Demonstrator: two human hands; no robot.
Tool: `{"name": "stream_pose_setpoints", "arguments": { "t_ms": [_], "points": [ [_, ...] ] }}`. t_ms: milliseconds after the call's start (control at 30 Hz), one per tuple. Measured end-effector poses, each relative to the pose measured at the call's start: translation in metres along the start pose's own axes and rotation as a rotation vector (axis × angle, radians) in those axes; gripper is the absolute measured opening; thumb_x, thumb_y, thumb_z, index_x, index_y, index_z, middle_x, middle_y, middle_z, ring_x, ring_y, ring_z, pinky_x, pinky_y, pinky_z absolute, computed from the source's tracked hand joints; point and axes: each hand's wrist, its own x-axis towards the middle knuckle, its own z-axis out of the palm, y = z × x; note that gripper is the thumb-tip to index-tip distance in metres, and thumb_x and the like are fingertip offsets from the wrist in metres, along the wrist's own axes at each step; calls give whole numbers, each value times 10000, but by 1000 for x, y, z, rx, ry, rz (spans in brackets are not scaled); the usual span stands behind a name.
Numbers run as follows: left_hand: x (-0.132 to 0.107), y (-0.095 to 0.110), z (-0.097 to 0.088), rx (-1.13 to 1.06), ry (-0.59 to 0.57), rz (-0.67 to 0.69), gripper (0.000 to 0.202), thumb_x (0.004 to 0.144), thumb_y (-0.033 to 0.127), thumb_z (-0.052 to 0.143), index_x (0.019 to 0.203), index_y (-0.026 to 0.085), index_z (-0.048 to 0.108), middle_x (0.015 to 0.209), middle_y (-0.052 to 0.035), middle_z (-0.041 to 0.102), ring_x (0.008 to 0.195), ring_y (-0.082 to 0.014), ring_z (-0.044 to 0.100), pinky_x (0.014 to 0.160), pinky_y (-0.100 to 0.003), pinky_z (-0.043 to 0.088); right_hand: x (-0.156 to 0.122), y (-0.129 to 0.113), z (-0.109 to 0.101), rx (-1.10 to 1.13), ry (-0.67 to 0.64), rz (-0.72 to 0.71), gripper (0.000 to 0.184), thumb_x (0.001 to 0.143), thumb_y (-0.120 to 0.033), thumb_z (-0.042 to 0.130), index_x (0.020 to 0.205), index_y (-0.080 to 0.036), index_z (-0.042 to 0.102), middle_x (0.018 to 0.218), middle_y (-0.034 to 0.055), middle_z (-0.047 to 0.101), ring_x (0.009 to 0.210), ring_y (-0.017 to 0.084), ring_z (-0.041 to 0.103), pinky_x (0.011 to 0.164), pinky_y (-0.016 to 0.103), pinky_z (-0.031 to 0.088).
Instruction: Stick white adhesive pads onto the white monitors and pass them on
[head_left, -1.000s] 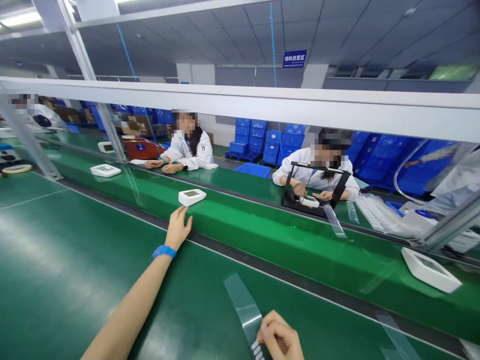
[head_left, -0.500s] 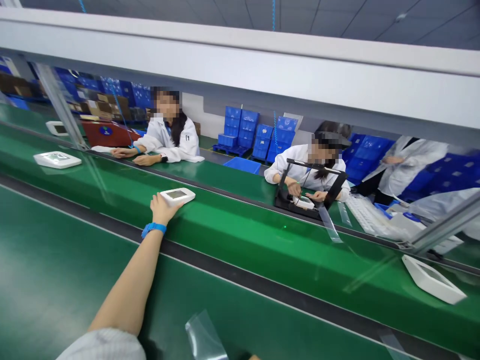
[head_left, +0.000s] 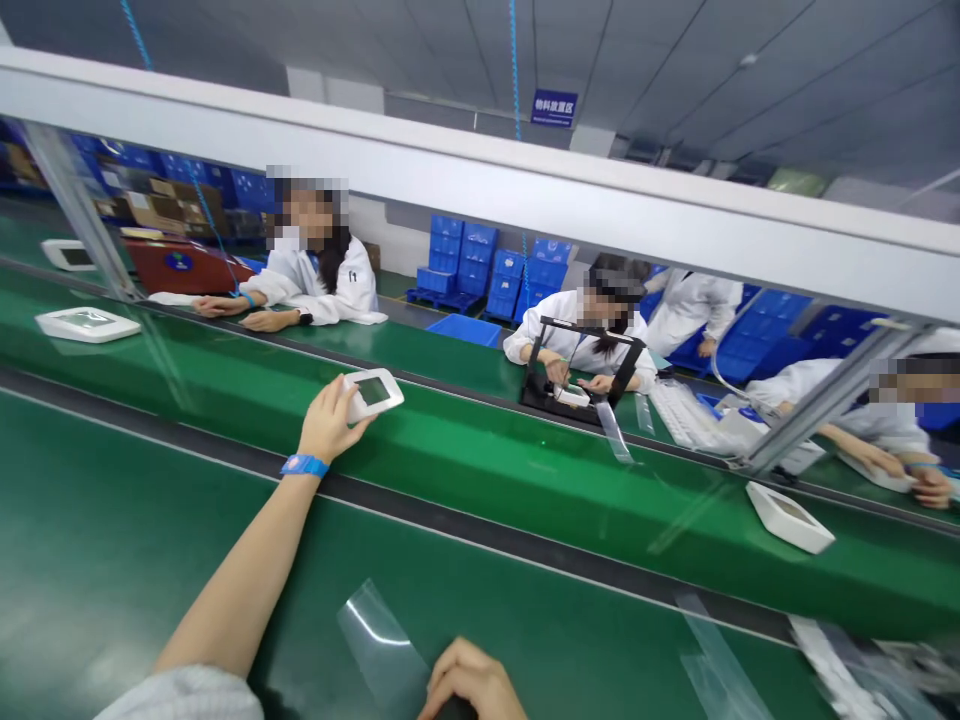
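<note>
My left hand [head_left: 326, 425], with a blue wristband, reaches over the green conveyor belt [head_left: 525, 470] and grips a white device with a small screen [head_left: 373, 392], tilted up off the belt. My right hand [head_left: 469, 685] sits at the bottom edge over the green bench, fingers curled on a clear plastic film strip [head_left: 379, 640].
More white devices lie on the belt at the left [head_left: 86, 323] and right [head_left: 789, 517]. Across the belt, people in white coats work; one handles a black fixture [head_left: 577, 375]. A grey frame beam [head_left: 525, 200] crosses overhead. Film strips [head_left: 720, 670] lie at the bottom right.
My left hand went from reaching toward the device to gripping it and tilting it up. My right hand with the film came back into view as the camera shifted.
</note>
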Motion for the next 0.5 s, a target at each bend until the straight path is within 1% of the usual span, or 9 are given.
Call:
{"name": "stream_pose_setpoints", "arguments": {
  "t_ms": [33,67,100,167,267,333,400,500],
  "points": [
    [-6,10,-3,-27,-15,53,579,803,413,617,1243,67,470,1439,-257,353,1316,-405,346,1062,-537,307,0,-8,-2,-9,-1,-1,87,721,-285,747,704,-205,715,820,45,669,733,173,651,703,259,484],
    [-12,21,-6,-55,-31,95,562,802,406,622,1234,77,480,1427,-256,376,1310,-399,363,1060,-534,318,0,-15,-3,-20,2,2,44,692,-198,746,715,-196,708,840,42,664,753,171,651,724,258,483],
    [-18,31,-9,-79,-41,126,546,803,400,626,1228,86,488,1418,-254,393,1305,-396,376,1059,-532,328,-1,-22,-5,-29,10,3,85,674,-130,731,725,-191,701,857,38,659,777,169,649,747,258,481],
    [-32,55,-18,-114,-34,153,527,809,393,630,1225,99,493,1408,-252,412,1302,-391,388,1057,-529,342,-5,-33,-7,-47,18,-11,148,669,-66,707,749,-189,692,883,30,648,819,165,642,779,257,476],
    [-60,95,-37,-172,5,156,544,817,387,646,1251,109,472,1403,-248,417,1298,-372,400,1058,-515,357,-15,-43,-7,-56,20,-57,126,725,-78,685,774,-194,689,887,23,637,827,154,632,784,253,479],
    [-83,123,-56,-252,-8,171,567,815,367,662,1281,122,450,1405,-238,420,1287,-356,419,1064,-505,359,-28,-46,-7,-69,9,-90,93,784,-118,660,801,-203,694,897,25,636,821,147,632,780,247,486],
    [-110,150,-78,-360,-91,194,580,817,344,666,1311,152,428,1417,-218,414,1295,-350,416,1066,-505,360,-46,-48,-8,-121,-21,-146,78,835,-170,633,827,-211,698,905,35,643,820,150,638,778,248,493],
    [-151,182,-112,-519,-312,211,638,813,327,673,1367,210,378,1450,-195,387,1316,-361,390,1065,-536,350,-79,-49,-16,-260,-58,-278,107,891,-235,597,883,-233,704,886,53,677,803,165,652,768,262,503]
  ]
}}
